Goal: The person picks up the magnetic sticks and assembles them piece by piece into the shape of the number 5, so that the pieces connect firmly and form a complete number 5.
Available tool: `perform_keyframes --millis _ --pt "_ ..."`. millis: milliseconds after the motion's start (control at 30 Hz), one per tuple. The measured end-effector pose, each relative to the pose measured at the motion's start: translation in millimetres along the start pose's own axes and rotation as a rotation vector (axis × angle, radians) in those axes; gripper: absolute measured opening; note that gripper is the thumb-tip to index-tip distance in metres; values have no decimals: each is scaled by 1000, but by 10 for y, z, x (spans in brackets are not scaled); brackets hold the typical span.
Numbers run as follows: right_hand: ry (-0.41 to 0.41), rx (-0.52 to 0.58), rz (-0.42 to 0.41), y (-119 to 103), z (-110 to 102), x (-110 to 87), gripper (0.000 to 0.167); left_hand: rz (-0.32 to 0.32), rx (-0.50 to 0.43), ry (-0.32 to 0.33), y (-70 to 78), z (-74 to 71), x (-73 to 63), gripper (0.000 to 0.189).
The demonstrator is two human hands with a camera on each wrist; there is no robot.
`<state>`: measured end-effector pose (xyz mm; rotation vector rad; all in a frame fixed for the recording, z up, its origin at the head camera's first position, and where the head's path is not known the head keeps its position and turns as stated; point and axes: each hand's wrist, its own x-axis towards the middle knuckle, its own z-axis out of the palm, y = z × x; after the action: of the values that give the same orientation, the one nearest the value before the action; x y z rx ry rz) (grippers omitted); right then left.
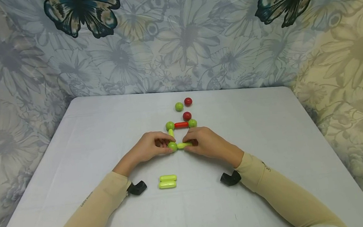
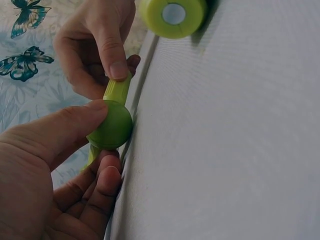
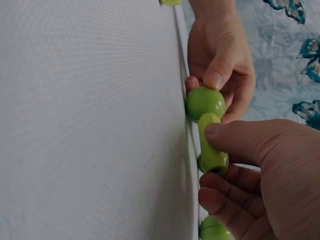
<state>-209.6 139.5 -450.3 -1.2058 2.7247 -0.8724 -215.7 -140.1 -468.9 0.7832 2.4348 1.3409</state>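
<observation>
My left hand pinches a green ball between thumb and fingers at the near left corner of a small ball-and-rod frame. My right hand grips a yellow-green rod, whose left end meets that ball. From the held ball a second yellow-green rod runs away to another green ball. A red rod joins that one to a third green ball at the far right corner. In the right wrist view the rod lies under the thumb, its free end showing a hole.
Two yellow-green rods lie side by side nearer my body. Beyond the frame sit a red ball, a loose green ball and another red ball. A white-covered table meets a floral wall at its far edge.
</observation>
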Motion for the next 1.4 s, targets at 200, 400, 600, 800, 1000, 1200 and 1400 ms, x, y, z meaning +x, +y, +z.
perform_keyframes --millis 200,400,600,800,1000,1200,1400 --pt "11 2 -15 -1 -6 -4 16 3 -5 -4 -2 -5 3 30" --pt "6 4 -19 -4 -11 -4 16 9 -9 -13 -7 -11 2 30" --pt "-3 -7 1 -11 -6 18 16 14 -13 -6 -22 -15 -3 30" --pt "-1 -2 31 -16 -104 21 16 10 -17 -7 -26 -15 -8 30" --pt "140 6 47 54 -354 -5 12 2 -35 -13 -28 -15 -8 29" --pt "172 24 45 157 -486 23 13 -2 -38 -15 -17 -9 -4 29" --pt "166 11 77 247 -610 185 14 -14 -39 -11 -8 -12 -3 29"
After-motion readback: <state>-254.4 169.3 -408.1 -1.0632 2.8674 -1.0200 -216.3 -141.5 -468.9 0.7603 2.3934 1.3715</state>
